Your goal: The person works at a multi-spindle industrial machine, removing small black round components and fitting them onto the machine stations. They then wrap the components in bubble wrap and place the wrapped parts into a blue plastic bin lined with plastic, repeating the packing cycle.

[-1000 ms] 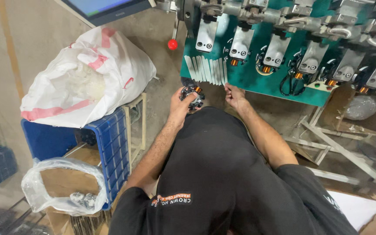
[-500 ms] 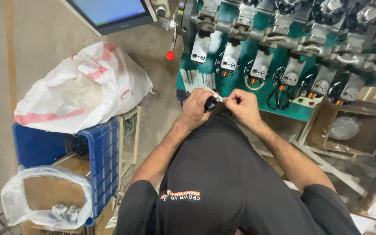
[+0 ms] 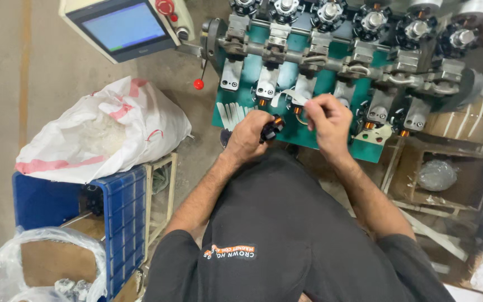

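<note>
My left hand (image 3: pixel 248 136) is closed around a small black bobbin with a copper winding (image 3: pixel 272 126), held just in front of the green winding machine (image 3: pixel 314 84). My right hand (image 3: pixel 326 120) is a little to the right of it, fingers pinched together, apparently on a thin strand or strip that I cannot make out clearly. Both hands hover below a row of grey spindle heads (image 3: pixel 265 86) with small copper coils at their tips. White strips (image 3: pixel 231 114) lie on the green panel to the left of my left hand.
A control screen (image 3: pixel 121 27) and a red knob lever (image 3: pixel 198 84) sit at the machine's left. A white sack (image 3: pixel 104 131) rests on a blue crate (image 3: pixel 121 215) at the left. A clear bag of parts (image 3: pixel 46 274) lies bottom left. A wooden box with a plastic bag (image 3: pixel 436 174) stands right.
My hands have risen toward the machine and moved apart, the right one shifting rightward away from the bobbin. The view has tilted up, showing more of the screen and spindle row.
</note>
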The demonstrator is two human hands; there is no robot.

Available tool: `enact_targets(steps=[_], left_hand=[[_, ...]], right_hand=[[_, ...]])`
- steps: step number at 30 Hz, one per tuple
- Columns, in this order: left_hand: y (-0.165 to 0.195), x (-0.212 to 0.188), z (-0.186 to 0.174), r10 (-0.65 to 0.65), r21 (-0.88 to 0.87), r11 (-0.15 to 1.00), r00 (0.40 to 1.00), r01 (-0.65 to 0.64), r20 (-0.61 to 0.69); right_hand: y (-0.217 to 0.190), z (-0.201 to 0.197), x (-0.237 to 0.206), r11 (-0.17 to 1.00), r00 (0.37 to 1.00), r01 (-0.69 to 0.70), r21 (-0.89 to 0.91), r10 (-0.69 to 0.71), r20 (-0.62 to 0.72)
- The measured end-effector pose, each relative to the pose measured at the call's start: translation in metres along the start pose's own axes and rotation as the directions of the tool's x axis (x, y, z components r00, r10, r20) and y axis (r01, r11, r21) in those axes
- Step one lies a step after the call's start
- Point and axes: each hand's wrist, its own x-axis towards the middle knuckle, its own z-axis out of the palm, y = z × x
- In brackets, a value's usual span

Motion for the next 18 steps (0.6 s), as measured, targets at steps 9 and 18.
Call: enact_targets(steps=[9,18], left_hand=[[0.019,0.016,0.007,-0.077,-0.088,0.994,0.989,0.066,-0.129],[0.019,0.017,0.022,-0.148,-0.760,-0.496,0.822,0.420,0.550]], right_hand=[[0.024,-0.005,-0.046,0.956,0.999,0.044,-0.289,-0.038,0.026],[0.017,0.010,-0.036,0.822,0.872,0.471,-0.319,-0.488,0.030]])
